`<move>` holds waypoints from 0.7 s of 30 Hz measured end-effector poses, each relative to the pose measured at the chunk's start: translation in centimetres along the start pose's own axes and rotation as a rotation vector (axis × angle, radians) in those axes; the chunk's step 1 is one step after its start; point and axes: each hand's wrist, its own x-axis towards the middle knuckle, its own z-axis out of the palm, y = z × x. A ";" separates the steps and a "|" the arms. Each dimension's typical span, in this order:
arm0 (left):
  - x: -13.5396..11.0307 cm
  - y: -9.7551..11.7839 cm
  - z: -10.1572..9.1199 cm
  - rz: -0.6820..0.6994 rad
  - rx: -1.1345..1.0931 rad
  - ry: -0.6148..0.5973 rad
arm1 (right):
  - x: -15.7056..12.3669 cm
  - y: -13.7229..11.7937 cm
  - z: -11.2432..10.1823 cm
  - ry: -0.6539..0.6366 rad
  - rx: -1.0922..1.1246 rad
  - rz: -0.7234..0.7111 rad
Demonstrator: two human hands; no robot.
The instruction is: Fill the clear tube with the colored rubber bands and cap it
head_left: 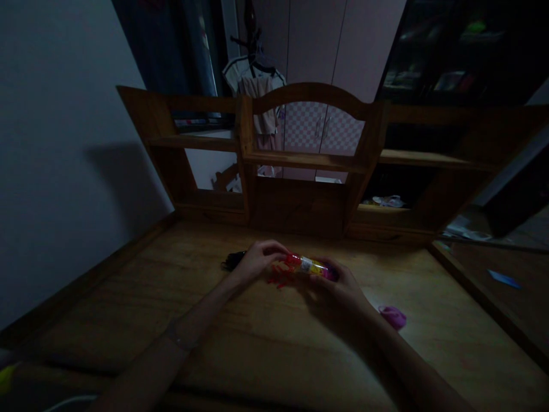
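Note:
A clear tube [306, 264] with red, yellow and purple contents and a pale label lies sideways between my hands, just above the wooden desk. My right hand [343, 284] is closed around its purple right end. At the red left end are the bent fingers of my left hand [256, 258], closed on the tube's rim; the exact contact is hard to see in the dim light. Small red pieces [279, 276] lie scattered under the tube and my left fingers. Beside my left hand, partly covered by it, is a black bundle [233, 261].
A pink-purple item [392, 316], perhaps a small pouch, lies on the desk [266, 355] near my right forearm. A wooden shelf unit [300, 163] borders the desk's back. A wall [77, 149] stands on the left. A blue card [504, 278] lies on a surface farther right.

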 end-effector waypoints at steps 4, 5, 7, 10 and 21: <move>0.0 0.1 0.4 0.083 -0.045 0.073 | -0.1 0.1 0.1 -0.015 0.008 -0.012; -0.1 0.2 0.5 0.124 -0.022 0.104 | -0.1 0.1 0.1 -0.018 0.009 -0.010; -0.2 0.5 0.6 0.190 0.041 0.157 | -0.1 0.1 0.1 -0.024 0.025 -0.003; -0.5 1.0 0.7 0.242 0.109 0.175 | -0.2 -0.1 0.3 -0.027 0.027 -0.004; -1.3 3.1 0.6 0.430 0.235 0.050 | -0.7 -1.3 1.4 -0.036 0.036 -0.100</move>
